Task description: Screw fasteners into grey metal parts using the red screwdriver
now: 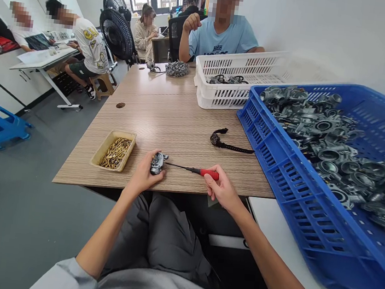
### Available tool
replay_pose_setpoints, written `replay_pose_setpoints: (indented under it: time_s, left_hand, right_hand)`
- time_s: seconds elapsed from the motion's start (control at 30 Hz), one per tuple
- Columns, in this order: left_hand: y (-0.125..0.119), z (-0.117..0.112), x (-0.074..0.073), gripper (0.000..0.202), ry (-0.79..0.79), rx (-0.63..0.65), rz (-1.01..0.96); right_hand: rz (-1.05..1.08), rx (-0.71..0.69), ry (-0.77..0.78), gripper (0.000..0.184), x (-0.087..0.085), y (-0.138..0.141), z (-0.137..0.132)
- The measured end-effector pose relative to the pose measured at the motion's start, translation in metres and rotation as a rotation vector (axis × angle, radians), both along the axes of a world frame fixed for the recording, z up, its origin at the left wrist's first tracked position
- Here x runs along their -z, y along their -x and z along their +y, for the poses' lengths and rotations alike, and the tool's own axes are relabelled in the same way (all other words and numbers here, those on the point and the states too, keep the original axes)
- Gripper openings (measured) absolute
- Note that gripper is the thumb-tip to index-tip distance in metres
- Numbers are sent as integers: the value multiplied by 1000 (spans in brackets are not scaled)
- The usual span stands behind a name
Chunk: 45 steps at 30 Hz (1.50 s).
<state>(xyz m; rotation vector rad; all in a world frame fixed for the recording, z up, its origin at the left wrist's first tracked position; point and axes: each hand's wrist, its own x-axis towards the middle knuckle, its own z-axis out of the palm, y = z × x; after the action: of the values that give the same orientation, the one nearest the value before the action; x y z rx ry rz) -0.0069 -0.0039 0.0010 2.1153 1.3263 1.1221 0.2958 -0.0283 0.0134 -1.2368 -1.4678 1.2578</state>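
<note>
My left hand [144, 174] is closed around a small grey metal part [158, 163] that rests on the wooden table [167, 123] near its front edge. My right hand [221, 188] grips the red handle of a screwdriver [196, 170], whose thin shaft points left and whose tip meets the metal part. A shallow tan tray of small brass pieces [114, 150] lies just left of my left hand.
A black wristwatch [223, 141] lies on the table beyond the screwdriver. A large blue crate [312, 223] full of grey metal castings fills the right side, a white basket [235, 75] behind it. A person in a blue shirt sits across; others sit at the back left near fans.
</note>
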Motion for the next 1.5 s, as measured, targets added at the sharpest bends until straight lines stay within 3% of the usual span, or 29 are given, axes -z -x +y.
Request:
replay_pose_setpoints:
  time_s: [0.37, 0.63, 0.9, 1.5]
  left_hand:
    - [0, -1, -1, 68, -1, 10, 20]
    - [-3, -1, -1, 68, -20, 7, 40]
    - [-2, 0, 2, 67, 12, -26, 6]
    - [-3, 0, 2, 68, -7, -29, 0]
  right_hand:
    - [-45, 48, 2, 47, -9, 3, -3]
    - [-64, 8, -15, 36, -1, 5, -2]
    - [106, 63, 14, 44, -4, 3, 1]
    - [108, 68, 11, 45, -6, 4, 0]
